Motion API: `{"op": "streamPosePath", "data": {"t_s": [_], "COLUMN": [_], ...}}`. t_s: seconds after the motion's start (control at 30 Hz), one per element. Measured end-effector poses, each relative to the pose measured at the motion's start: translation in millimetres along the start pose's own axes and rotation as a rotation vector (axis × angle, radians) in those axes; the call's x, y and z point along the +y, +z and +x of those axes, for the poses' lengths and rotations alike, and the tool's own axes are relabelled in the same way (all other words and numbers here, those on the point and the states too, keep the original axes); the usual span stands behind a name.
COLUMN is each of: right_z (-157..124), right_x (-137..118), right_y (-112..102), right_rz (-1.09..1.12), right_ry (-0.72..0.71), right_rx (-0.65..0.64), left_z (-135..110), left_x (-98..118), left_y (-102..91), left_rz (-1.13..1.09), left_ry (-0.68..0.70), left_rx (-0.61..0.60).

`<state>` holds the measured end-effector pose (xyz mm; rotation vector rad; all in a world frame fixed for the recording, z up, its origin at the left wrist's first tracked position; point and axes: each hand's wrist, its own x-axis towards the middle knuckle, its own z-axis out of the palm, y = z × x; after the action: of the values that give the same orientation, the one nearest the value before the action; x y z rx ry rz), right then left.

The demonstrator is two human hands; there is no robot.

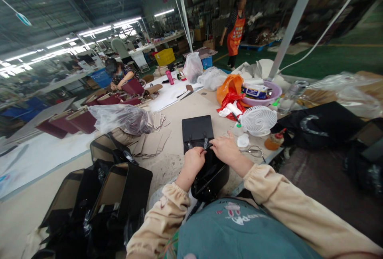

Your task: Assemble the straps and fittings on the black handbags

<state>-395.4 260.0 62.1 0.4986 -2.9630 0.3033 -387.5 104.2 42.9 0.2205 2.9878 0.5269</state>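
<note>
A black handbag [197,127] lies on the table in front of me, its flat flap turned away from me and its body close to my apron. Bits of clear plastic wrap show near the base of the flap. My left hand [194,160] is closed, pinching the bag's dark material just below the flap. From the other side my right hand [226,150] grips the same part with bent fingers, close to the left one. What exactly lies between the fingertips is partly hidden. Several open black bags [119,191] with tan linings stand to my left.
Right of the bag are a white fan [259,120], scissors [254,151], a bottle of amber liquid [274,139] and a purple basin [263,98]. Tan panels [152,143] and a plastic bag [122,118] lie left. A co-worker [122,75] handles maroon bags; another person [235,31] stands beyond.
</note>
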Motion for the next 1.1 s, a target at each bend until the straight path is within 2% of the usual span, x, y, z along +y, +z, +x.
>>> {"op": "streamPosePath", "data": {"t_s": [0.6, 0.87, 1.1], "right_z": [1, 1, 1], "right_x": [1, 2, 8], "right_y": [3, 4, 7], "right_rz": [0.009, 0.032, 0.131], "right_ry": [-0.017, -0.013, 0.015], "right_rx": [0.011, 0.026, 0.01], "left_z": [-1, 7, 11], "left_x": [-1, 7, 7], "left_y": [2.9, 9.8, 4.9], "left_rz": [-0.049, 0.051, 0.067], "left_ry": [0.108, 0.07, 0.103], "left_rx": [0.043, 0.032, 0.02]}}
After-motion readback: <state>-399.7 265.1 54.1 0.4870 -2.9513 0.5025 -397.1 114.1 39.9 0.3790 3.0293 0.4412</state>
